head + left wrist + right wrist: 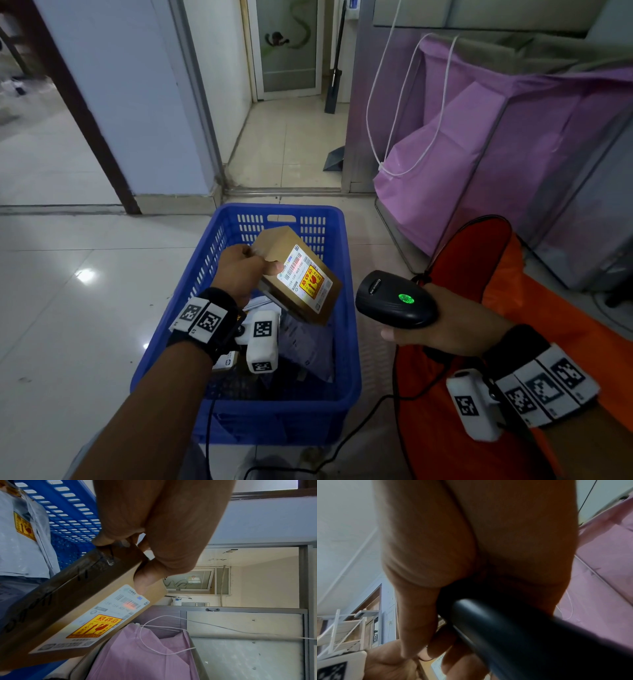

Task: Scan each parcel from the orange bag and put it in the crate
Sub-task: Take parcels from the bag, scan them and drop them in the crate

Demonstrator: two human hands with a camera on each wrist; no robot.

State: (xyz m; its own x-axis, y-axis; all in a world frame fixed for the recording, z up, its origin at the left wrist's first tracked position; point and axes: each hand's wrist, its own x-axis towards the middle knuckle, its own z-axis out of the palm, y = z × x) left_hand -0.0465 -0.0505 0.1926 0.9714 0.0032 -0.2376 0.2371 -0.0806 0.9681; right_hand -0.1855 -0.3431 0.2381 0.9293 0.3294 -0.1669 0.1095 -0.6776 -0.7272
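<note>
hands: left (245, 274) grips parcel (301, 274) | right (445, 325) grips scanner (394, 298) | crate (239, 421) below

Both forearms bare, no sleeves. Left wrist (205, 322): black strap carrying white blocks printed with black square codes, plus a white camera pod (262, 342) bearing the same codes. Right wrist (544, 380): matching black strap, three coded white blocks, white pod (474, 404) alongside.
</note>
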